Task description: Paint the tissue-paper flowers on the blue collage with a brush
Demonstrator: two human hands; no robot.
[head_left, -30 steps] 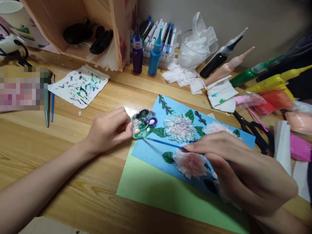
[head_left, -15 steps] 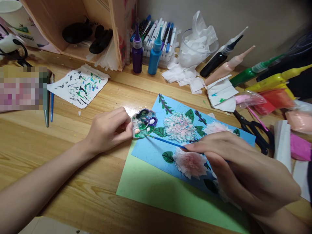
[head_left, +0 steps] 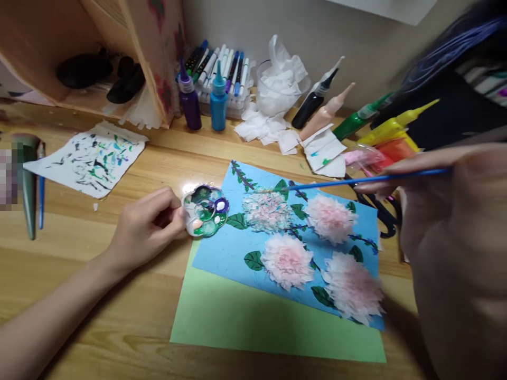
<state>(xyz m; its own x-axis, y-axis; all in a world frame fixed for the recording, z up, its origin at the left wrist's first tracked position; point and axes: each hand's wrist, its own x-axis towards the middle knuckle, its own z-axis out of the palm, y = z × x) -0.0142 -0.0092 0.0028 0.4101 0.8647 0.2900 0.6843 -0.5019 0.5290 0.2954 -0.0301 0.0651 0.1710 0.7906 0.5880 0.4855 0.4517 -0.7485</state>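
My left hand (head_left: 148, 227) pinches the rim of a small flower-shaped paint palette (head_left: 201, 228), with green, white, purple and peach paint in its wells. A thin blue paintbrush (head_left: 356, 180) is gripped in my right hand (head_left: 447, 227), which is blurred and close to the camera. The brush points left, its tip over the blue card (head_left: 225, 253) above the speckled paper flower (head_left: 267, 210); I cannot tell whether they touch. Three pale pink paper flowers, one at the lower middle (head_left: 288, 261), share the card with painted green leaves. Underneath lies a green sheet (head_left: 237, 316).
A paint-smeared tissue (head_left: 103, 163) and another blue brush (head_left: 41, 184) lie at left. Purple (head_left: 190, 105) and blue (head_left: 218, 105) paint bottles stand by a marker box (head_left: 233, 100). A cup of white paper (head_left: 281, 87), more paint bottles and black scissors (head_left: 382, 216) sit behind the card.
My right hand has lifted and moved right, carrying the brush away from the palette to above the speckled flower. The view has shifted right, uncovering the pink flowers. My left hand still holds the palette.
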